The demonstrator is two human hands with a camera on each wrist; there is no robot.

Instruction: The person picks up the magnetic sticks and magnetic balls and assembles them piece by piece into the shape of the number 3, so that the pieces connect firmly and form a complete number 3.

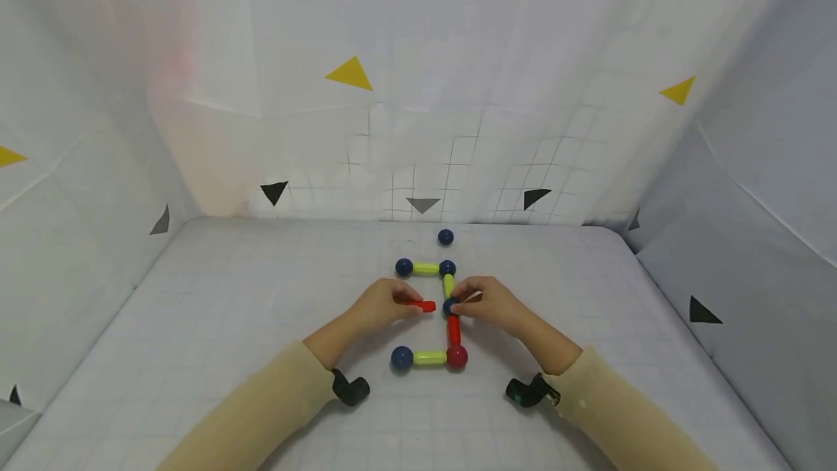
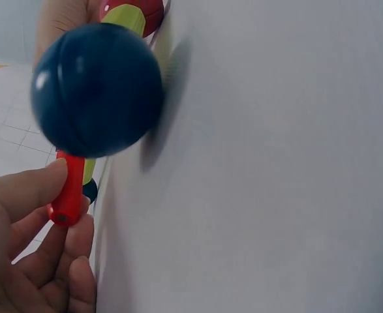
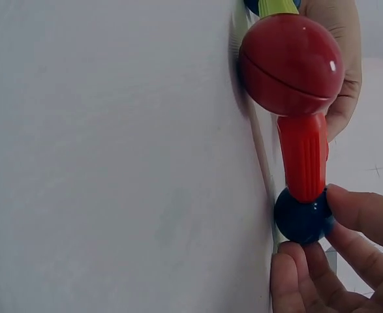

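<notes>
My left hand [image 1: 384,304] pinches a short red rod [image 1: 428,306] between thumb and fingers, its free end pointing right toward the middle blue ball [image 3: 302,218]. Thumb and fingertips of my right hand [image 1: 489,302] grip that ball. From it a second red rod [image 1: 454,331] runs down to a red ball [image 1: 457,357], and a yellow-green rod [image 1: 448,285] runs up to another blue ball [image 1: 447,268]. At the near end, a yellow-green rod [image 1: 429,358] joins the red ball to a blue ball [image 1: 402,358], which looms large in the left wrist view.
Farther back, a yellow-green rod [image 1: 426,268] links the upper blue ball to one on its left [image 1: 404,267]. A separate blue ball [image 1: 446,237] lies behind them. White sheeting [image 1: 418,93] with yellow and black triangles rises around the pale table [image 1: 196,325].
</notes>
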